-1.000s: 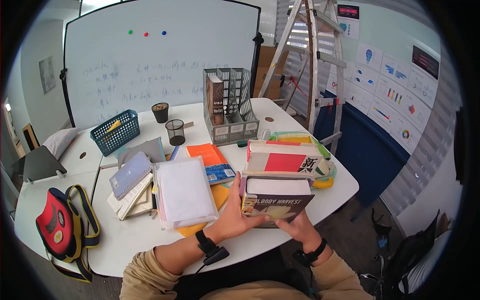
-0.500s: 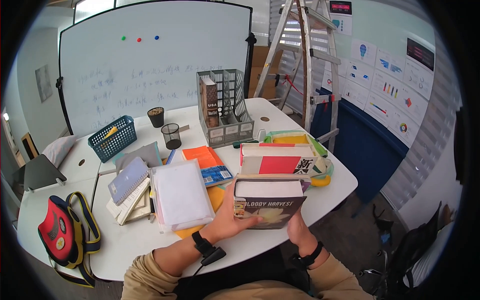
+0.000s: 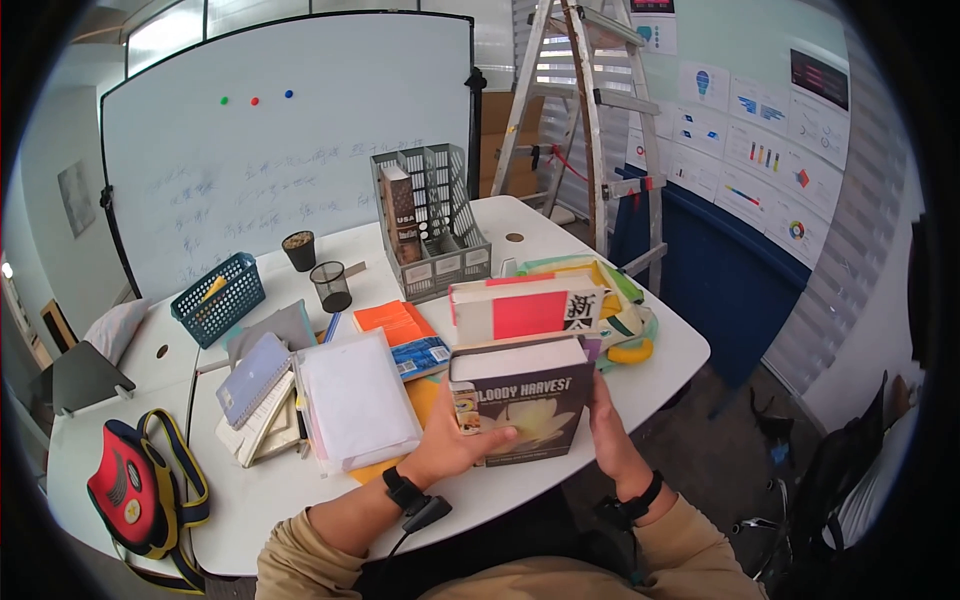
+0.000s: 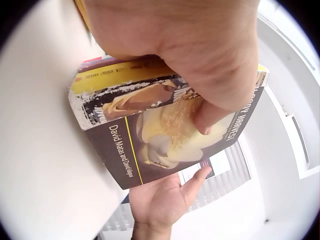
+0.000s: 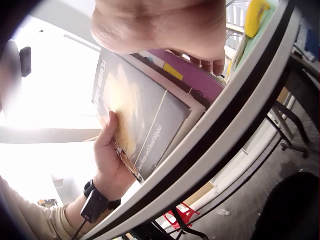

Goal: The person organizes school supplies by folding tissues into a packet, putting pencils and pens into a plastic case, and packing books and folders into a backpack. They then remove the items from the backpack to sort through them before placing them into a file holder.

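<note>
A thick dark book [image 3: 530, 415] titled "Bloody Harvest" stands upright near the table's front edge, its front cover towards me. My left hand [image 3: 450, 440] grips its left side, thumb laid across the flower on the cover and fingers behind the spine. At the opposite side is my right hand [image 3: 612, 430], its thumb off the cover and its fingers extending back along the books' edges. A purple-covered book [image 5: 192, 77] stands directly behind the dark one. Farther back stands a thick white and red book [image 3: 525, 318].
A grey file rack [image 3: 445, 270] holds a brown book. Left of the books lie papers in a clear sleeve [image 3: 358, 400], an orange book [image 3: 395, 322] and notebooks [image 3: 255, 380]. A green and yellow bag [image 3: 625, 320] lies at right; a red bag [image 3: 130, 485] sits far left.
My right thumb has come off the front cover and the hand has opened at the book's right side. My left hand keeps its grip. The head view has shifted slightly.
</note>
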Tool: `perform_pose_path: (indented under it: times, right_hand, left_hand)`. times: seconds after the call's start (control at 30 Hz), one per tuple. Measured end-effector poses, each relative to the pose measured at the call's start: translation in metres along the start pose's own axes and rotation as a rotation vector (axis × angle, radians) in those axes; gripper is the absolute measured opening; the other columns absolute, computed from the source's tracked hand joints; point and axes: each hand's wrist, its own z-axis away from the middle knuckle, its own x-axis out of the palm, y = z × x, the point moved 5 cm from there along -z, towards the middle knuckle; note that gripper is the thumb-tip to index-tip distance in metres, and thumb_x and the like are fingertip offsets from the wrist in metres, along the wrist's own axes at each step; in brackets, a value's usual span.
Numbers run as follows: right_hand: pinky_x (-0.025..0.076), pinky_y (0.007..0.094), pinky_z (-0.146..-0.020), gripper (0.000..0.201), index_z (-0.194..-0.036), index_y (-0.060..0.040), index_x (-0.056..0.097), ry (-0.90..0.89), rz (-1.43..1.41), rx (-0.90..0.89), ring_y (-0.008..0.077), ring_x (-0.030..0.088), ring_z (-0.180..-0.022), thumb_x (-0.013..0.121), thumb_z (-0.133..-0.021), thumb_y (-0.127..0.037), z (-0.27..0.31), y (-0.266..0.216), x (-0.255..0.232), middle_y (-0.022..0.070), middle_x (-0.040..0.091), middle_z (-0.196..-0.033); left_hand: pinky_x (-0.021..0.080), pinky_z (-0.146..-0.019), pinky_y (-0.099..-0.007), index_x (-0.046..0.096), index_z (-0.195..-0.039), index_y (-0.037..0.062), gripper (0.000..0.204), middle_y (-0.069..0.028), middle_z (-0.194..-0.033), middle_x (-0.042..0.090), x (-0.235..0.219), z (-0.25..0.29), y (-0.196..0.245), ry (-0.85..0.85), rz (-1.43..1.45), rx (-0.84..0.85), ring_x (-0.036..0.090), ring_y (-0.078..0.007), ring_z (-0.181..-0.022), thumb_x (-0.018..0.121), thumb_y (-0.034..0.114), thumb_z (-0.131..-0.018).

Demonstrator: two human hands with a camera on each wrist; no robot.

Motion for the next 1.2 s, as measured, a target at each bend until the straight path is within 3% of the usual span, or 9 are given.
perform_pose_path:
  times: [0.1,0.23,0.27,0.4,0.53,0.63,0.8,1.07,1.2]
  right_hand:
    - [0.024,0.0475,-0.139,0.131,-0.182,-0.0022,0.01,0.059,-0.064,-0.049,0.0321,0.033,-0.169,0.063,-0.099,-0.09,0.012,0.0,-0.015,0.0199,0.036,-0.179]
    - [0.026,0.0506,-0.141,0.143,-0.182,-0.0081,0.014,0.207,-0.465,-0.005,0.0288,0.037,-0.168,0.095,-0.083,-0.073,0.043,0.013,0.016,0.0151,0.037,-0.179]
    - [0.034,0.0518,-0.138,0.121,-0.179,-0.0065,0.025,0.143,-0.657,-0.043,0.0296,0.045,-0.163,0.099,-0.09,-0.045,0.045,0.015,0.024,0.0158,0.045,-0.174]
    - [0.045,0.0476,-0.131,0.074,-0.17,-0.0062,0.044,0.284,-0.74,0.22,0.0281,0.057,-0.153,0.075,-0.103,-0.008,0.058,0.022,0.022,0.0123,0.059,-0.162]
    - [0.055,0.0547,-0.123,0.077,-0.166,-0.0026,0.049,0.273,-0.722,0.21,0.037,0.065,-0.146,0.076,-0.101,-0.034,0.07,0.032,-0.005,0.0195,0.064,-0.158]
    - [0.053,0.0558,-0.124,0.08,-0.166,-0.001,0.05,0.288,-0.745,0.213,0.0388,0.065,-0.146,0.074,-0.099,-0.038,0.087,0.02,-0.049,0.0211,0.065,-0.159]
    - [0.05,0.0577,-0.127,0.084,-0.17,-0.0034,0.049,0.464,-0.8,0.071,0.0434,0.064,-0.148,0.069,-0.1,-0.045,0.128,-0.012,-0.139,0.0204,0.065,-0.163]
    - [0.058,0.0575,-0.115,0.083,-0.168,-0.0086,0.054,0.662,-0.672,0.028,0.0408,0.069,-0.142,0.064,-0.101,-0.058,0.157,-0.056,-0.183,0.0177,0.069,-0.159]
    - [0.057,0.0571,-0.117,0.077,-0.167,-0.0089,0.055,0.669,-0.67,0.049,0.0397,0.069,-0.143,0.062,-0.104,-0.053,0.166,-0.047,-0.199,0.0175,0.068,-0.16]
  left_hand:
    - [0.063,-0.109,-0.0416,0.049,-0.159,-0.0014,0.074,-0.0159,-0.138,0.074,0.007,0.008,0.015,0.008,0.156,-0.194,0.075,-0.0251,-0.124,0.091,0.013,-0.1]
    - [0.072,-0.087,-0.0384,0.061,-0.15,-0.0014,0.048,-0.0145,-0.137,0.076,0.034,0.003,0.0,0.109,0.58,-0.038,0.08,-0.0239,-0.117,0.081,0.014,-0.109]
    - [0.071,-0.087,-0.0381,0.061,-0.15,-0.0012,0.048,-0.0141,-0.137,0.076,0.045,0.003,0.005,0.114,0.645,-0.056,0.08,-0.0236,-0.117,0.081,0.014,-0.109]
    - [0.063,-0.11,-0.0409,0.059,-0.153,0.0,0.052,-0.0139,-0.142,0.074,0.088,0.01,0.007,0.109,0.496,-0.119,0.075,-0.0228,-0.127,0.082,0.015,-0.109]
    - [0.058,-0.114,-0.0405,0.057,-0.156,-0.0003,0.057,-0.0125,-0.146,0.072,0.123,0.0,0.022,0.068,0.471,-0.096,0.072,-0.0232,-0.13,0.084,0.015,-0.108]
    - [0.057,-0.11,-0.0396,0.057,-0.155,-0.0035,0.061,-0.0123,-0.143,0.074,0.141,-0.021,0.022,-0.196,-0.02,0.046,0.073,-0.0228,-0.125,0.087,0.019,-0.106]
    - [0.04,-0.126,-0.0542,0.045,-0.16,0.0014,0.098,-0.0257,-0.159,0.048,0.138,-0.058,0.024,-0.325,-0.675,0.489,0.049,-0.0461,-0.148,0.101,0.036,-0.087]
    - [0.048,-0.119,-0.0561,0.072,-0.141,0.0069,0.05,-0.0206,-0.146,0.068,0.121,-0.163,-0.054,-0.052,-1.054,0.443,0.061,-0.0424,-0.14,0.086,0.021,-0.095]
    - [0.056,-0.099,-0.0547,0.081,-0.122,0.0066,0.024,-0.018,-0.114,0.078,0.119,-0.187,-0.074,0.014,-1.082,0.311,0.073,-0.041,-0.112,0.078,0.021,-0.103]
